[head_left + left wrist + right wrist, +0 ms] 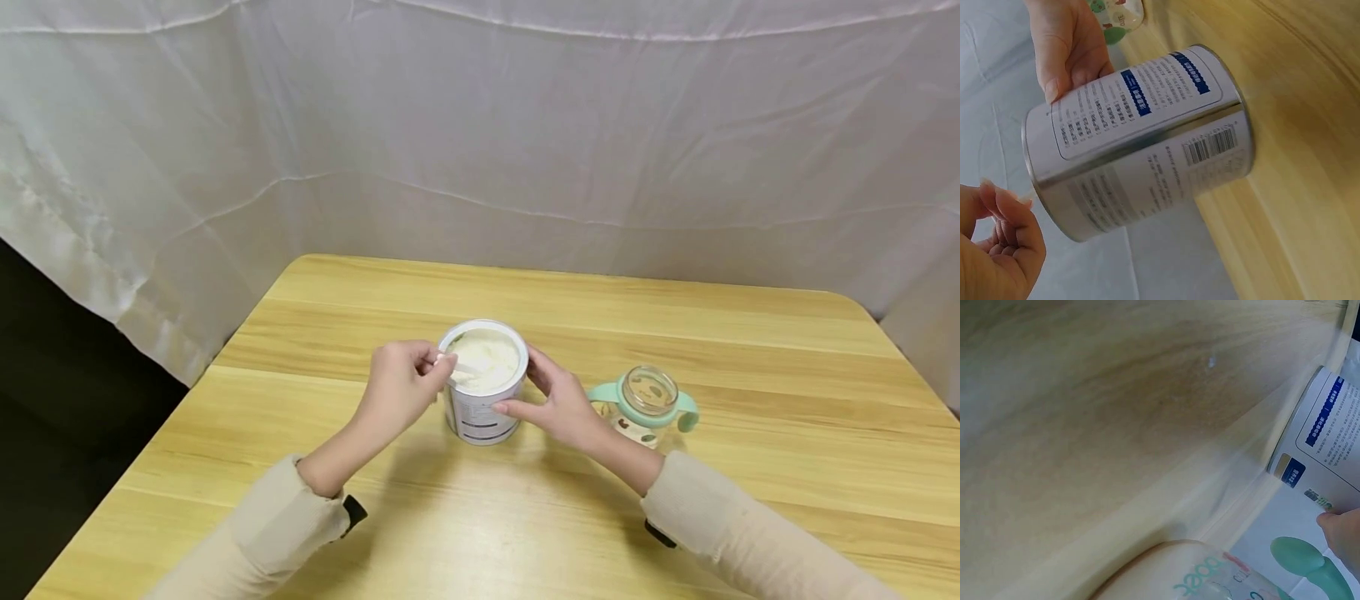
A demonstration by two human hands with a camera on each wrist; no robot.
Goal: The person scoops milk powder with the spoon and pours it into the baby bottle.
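Note:
An opened milk powder can [483, 423], with a white printed label, stands upright on the wooden table. Pale powder [493, 357] shows inside its rim. My left hand [401, 385] pinches the handle of a white scoop [468, 369] at the can's left rim; the scoop's far end is hard to make out against the powder. From the right side, my right hand [561, 407] grips the can, thumb on the near side and fingers behind it, partly hidden. In the left wrist view the can's barcode [1210, 146] side faces the camera.
A clear baby bottle [651, 392] with mint-green handles [687, 412] stands right of the can, close to my right forearm, its top uncapped. Pale curtains [525, 133] hang behind the table [480, 517], whose left edge borders a dark area.

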